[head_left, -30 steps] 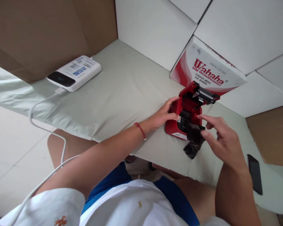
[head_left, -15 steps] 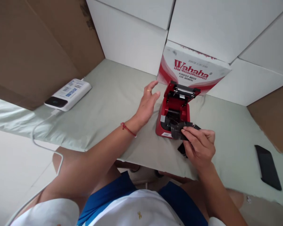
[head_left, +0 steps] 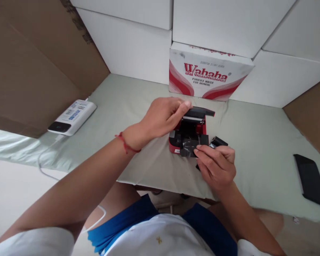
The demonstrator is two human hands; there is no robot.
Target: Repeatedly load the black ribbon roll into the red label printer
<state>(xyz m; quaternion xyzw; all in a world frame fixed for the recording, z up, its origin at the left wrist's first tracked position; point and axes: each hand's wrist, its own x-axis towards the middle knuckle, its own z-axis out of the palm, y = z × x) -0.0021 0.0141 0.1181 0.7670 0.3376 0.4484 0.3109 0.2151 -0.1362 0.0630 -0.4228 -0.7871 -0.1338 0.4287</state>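
A small red printer (head_left: 176, 142) with a black lid (head_left: 200, 113) sits on the pale green table cover (head_left: 138, 103). My left hand (head_left: 162, 117) rests on top of the lid, fingers curled over its edge, and the lid is tilted partly down. My right hand (head_left: 216, 163) pinches a black strip (head_left: 189, 148) that comes out of the printer's front, with its loose end (head_left: 218, 142) sticking out past my knuckles. A red string circles my left wrist.
A red-and-white Wahaha carton (head_left: 206, 76) stands right behind the printer among white boxes. A white power bank (head_left: 72, 116) with a cable lies at the left, brown cardboard (head_left: 34, 60) behind it. A black phone (head_left: 310, 179) lies at the right.
My left hand has moved from open above the table onto the printer lid and the lid has swung down from upright. My right hand keeps its hold on the black strip.
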